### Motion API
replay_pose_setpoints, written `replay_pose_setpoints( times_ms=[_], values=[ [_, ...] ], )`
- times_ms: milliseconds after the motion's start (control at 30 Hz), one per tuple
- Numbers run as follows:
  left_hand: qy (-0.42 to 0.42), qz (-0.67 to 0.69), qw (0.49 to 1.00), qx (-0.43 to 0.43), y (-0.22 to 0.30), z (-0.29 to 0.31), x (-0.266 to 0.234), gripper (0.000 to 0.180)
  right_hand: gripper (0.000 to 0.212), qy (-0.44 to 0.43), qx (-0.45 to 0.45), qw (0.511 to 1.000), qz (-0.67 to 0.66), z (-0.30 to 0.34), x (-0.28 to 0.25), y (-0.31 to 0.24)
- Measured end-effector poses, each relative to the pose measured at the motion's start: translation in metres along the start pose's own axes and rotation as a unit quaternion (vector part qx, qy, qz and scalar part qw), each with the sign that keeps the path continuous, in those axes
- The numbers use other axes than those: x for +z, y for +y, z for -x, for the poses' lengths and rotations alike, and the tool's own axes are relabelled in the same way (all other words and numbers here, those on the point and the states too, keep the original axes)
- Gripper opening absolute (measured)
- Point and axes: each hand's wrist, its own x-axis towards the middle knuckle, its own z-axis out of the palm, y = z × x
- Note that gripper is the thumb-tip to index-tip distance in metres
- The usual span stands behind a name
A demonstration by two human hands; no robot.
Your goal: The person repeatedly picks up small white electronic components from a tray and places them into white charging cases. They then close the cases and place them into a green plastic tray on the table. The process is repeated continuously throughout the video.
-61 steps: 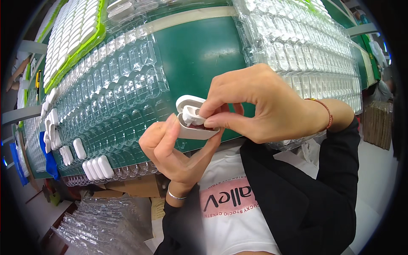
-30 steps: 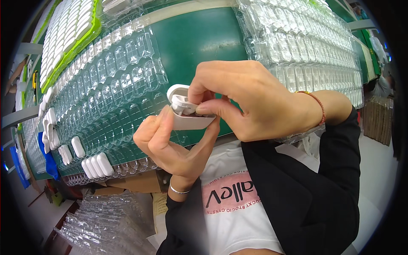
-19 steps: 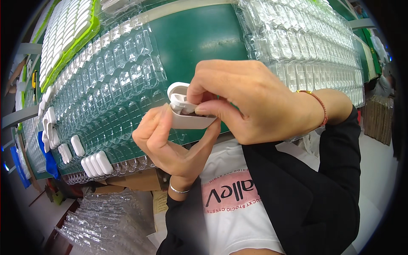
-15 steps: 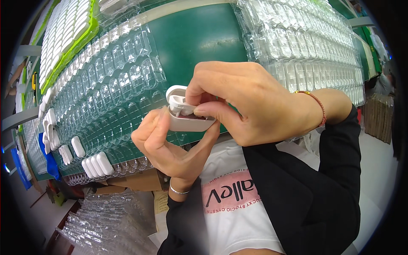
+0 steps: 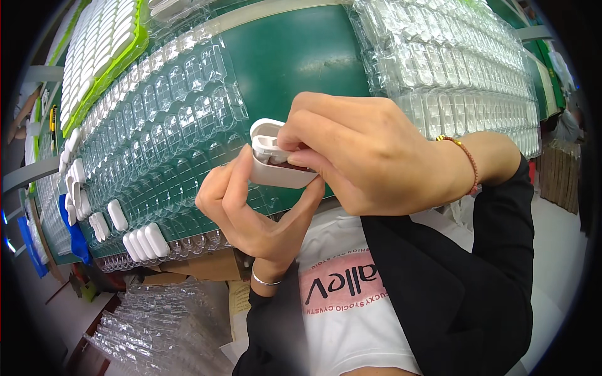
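Observation:
A white earbud case shell (image 5: 282,177) is gripped at its ends between the thumb and fingers of my left hand (image 5: 248,216), which is closed on it. My right hand (image 5: 376,156) comes from the right, its thumb and fingers pinching a white insert with a raised lid (image 5: 268,145). The insert sits partly in the shell's open top, its left end showing small molded hollows. Between insert and shell, towards the right, a dark reddish strip shows. My right fingers hide the right part of the insert.
Clear blister trays (image 5: 188,113) spread over the green table (image 5: 282,44) on the left; stacked clear trays (image 5: 439,69) stand at right. Several white cases (image 5: 146,242) lie near the front left edge. A bright green tray (image 5: 139,47) holds rows of white pieces. Clear trays (image 5: 150,326) are piled below.
The insert's left end sits lower in the shell, with less of the gap showing. Both hands and the case have shifted slightly; the pinch and grip persist.

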Motion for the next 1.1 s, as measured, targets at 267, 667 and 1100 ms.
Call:
replay_pose_setpoints(
  times_ms=[267, 667, 1100],
  values=[
    [0.012, -0.010, 1.000, 0.004, 0.0011, -0.0021, 0.0008, 0.080, 0.013, -0.009, 0.020, 0.999, -0.040, -0.0004, -0.0016, 0.0026],
    [0.017, -0.022, 1.000, 0.002, 0.0023, -0.0016, 0.0011, 0.079, 0.008, -0.062, 0.042, 0.993, -0.089, -0.0026, -0.0020, 0.0084],
    [0.012, -0.001, 1.000, -0.009, 0.0056, -0.0024, 0.0068, 0.081, 0.005, -0.025, 0.063, 0.995, -0.071, -0.0006, 0.0009, 0.0061]
  ],
)
